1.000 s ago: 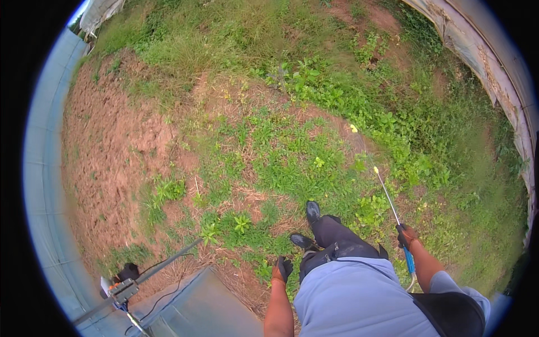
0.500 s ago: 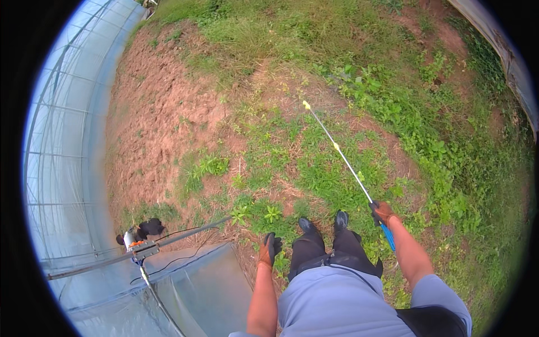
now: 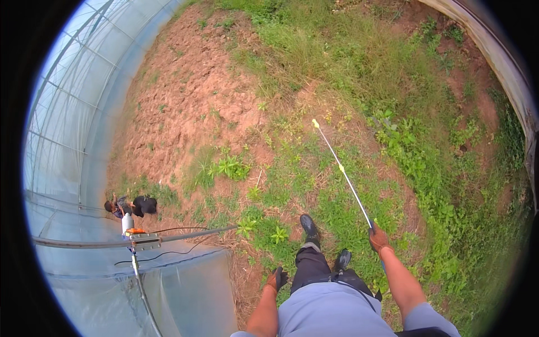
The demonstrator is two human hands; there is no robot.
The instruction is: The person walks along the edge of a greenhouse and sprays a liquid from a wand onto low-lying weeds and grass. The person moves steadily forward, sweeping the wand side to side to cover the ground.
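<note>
In my right hand (image 3: 379, 238), gloved in brown and black, the fingers are wrapped round the grip of a spray wand (image 3: 352, 188). Its thin silver tube slants forward and left over the weeds (image 3: 314, 185), with a yellow collar partway along and a yellow nozzle (image 3: 315, 123) at the far tip. Most of the blue handle is covered by my hand and forearm. My left hand (image 3: 277, 278), in the same kind of glove, hangs beside my left hip with nothing visible in it. Its fingers are loosely bent, with the thumb apart.
A plastic-film greenhouse wall (image 3: 67, 140) curves along the left, with a metal rail (image 3: 191, 235) and a bracketed device with a white cylinder (image 3: 145, 240). Beyond it a person (image 3: 117, 205) is low beside a black object (image 3: 145, 205). Bare reddish soil (image 3: 196, 84) lies ahead left; taller plants (image 3: 443, 168) grow right.
I have stepped forward with my left foot, and the view has turned. The wand stays in my right hand, its tip now lower in view. My left hand has dropped nearer my hip.
</note>
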